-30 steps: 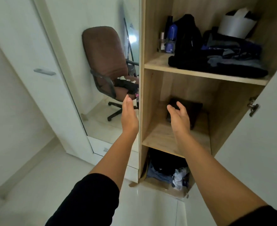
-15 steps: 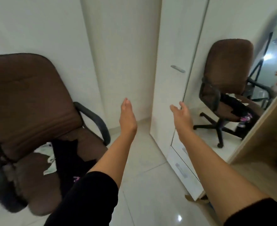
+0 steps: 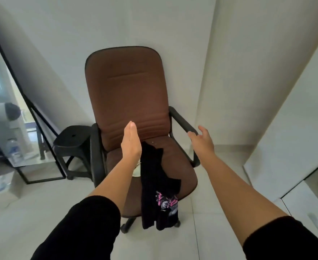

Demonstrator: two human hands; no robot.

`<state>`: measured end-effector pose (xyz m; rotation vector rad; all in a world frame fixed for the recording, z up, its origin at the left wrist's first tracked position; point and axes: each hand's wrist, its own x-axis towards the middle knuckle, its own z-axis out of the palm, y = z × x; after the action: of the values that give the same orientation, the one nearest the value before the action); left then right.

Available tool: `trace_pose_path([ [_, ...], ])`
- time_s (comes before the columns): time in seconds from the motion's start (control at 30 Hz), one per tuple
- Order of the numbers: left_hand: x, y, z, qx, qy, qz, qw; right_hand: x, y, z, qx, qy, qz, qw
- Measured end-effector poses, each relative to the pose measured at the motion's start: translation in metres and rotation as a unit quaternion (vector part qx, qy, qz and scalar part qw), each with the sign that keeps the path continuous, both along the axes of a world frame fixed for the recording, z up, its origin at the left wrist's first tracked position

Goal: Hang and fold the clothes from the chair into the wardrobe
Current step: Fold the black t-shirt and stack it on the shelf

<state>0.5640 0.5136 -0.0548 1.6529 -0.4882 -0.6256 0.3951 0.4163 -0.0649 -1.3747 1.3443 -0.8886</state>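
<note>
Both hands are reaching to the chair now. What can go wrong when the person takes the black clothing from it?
1. The black garment with a pink print hangs over the front edge of the brown office chair; a loose grip may let it slide to the floor.
2. A pale item lies partly under it and could be dragged off with it.
3. The chair stands on castors and may roll if pushed by the open left hand or right hand.

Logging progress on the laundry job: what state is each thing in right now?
Left hand: open, empty, above the seat.
Right hand: open, empty, near the armrest.
Black printed garment: crumpled, draped over the seat's front edge.
Brown fabric office chair: upright, holding the garment.
Black plastic stool: upright.
</note>
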Motion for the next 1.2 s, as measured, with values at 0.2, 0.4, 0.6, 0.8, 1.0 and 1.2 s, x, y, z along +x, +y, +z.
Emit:
trace_pose_path([
  [0.2,0.048,-0.016,-0.048,0.066,-0.019,-0.001,0.998,0.048,-0.028,-0.054,0.05,0.064,0.032,0.996],
  [0.4,0.085,-0.069,-0.089,0.124,-0.034,-0.022,0.991,0.1,-0.09,-0.103,0.081,0.111,0.077,0.988],
  [0.6,0.129,-0.157,-0.146,0.231,-0.021,-0.059,0.971,0.151,-0.166,-0.161,0.112,0.158,0.142,0.971],
  [0.8,0.16,-0.229,-0.224,0.328,-0.056,-0.138,0.933,0.19,-0.228,-0.234,0.126,0.239,0.199,0.942],
  [1.0,0.178,-0.285,-0.312,0.403,-0.135,-0.24,0.873,0.211,-0.265,-0.319,0.142,0.294,0.223,0.918],
  [1.2,0.178,-0.321,-0.372,0.449,-0.251,-0.34,0.787,0.226,-0.291,-0.377,0.101,0.323,0.268,0.902],
])
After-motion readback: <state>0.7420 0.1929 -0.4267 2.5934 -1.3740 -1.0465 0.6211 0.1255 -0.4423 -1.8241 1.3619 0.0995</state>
